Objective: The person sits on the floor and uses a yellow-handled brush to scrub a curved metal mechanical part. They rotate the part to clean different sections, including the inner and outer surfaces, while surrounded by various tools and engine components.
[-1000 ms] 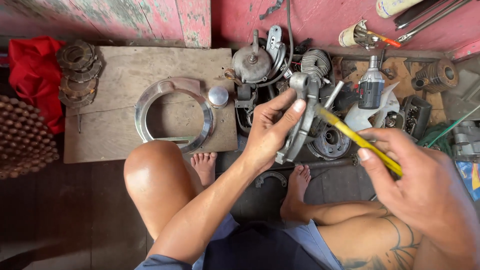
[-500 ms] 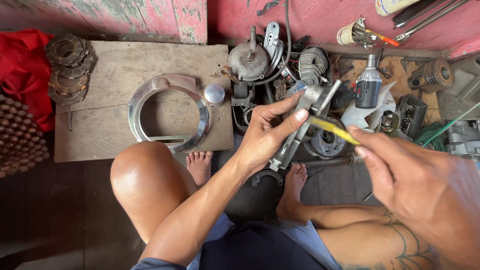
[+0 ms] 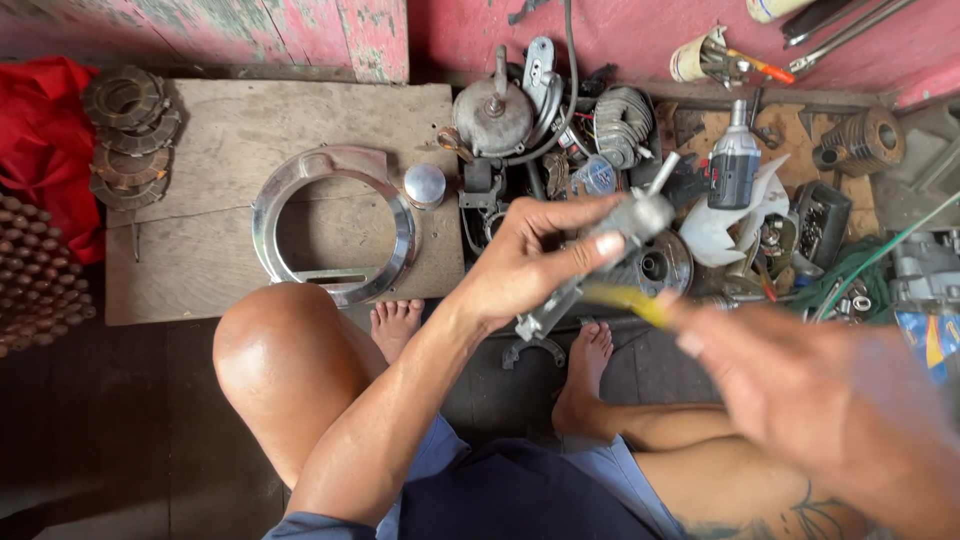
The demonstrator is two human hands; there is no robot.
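My left hand grips a grey cast metal engine part, held tilted above the floor in front of my knees. My right hand, blurred by motion, holds a thin yellow-handled tool whose tip sits against the lower side of the metal part. Both hands are close together over the cluttered pile of parts.
A chrome ring cover and a small shiny cap lie on a wooden board. Rusty discs, a red cloth, a cordless drill, engine pieces and a finned cylinder crowd the pink wall.
My right hand has moved down and left with the yellow tool, now blurred. The metal part in my left hand has tilted flatter and shifted slightly lower.
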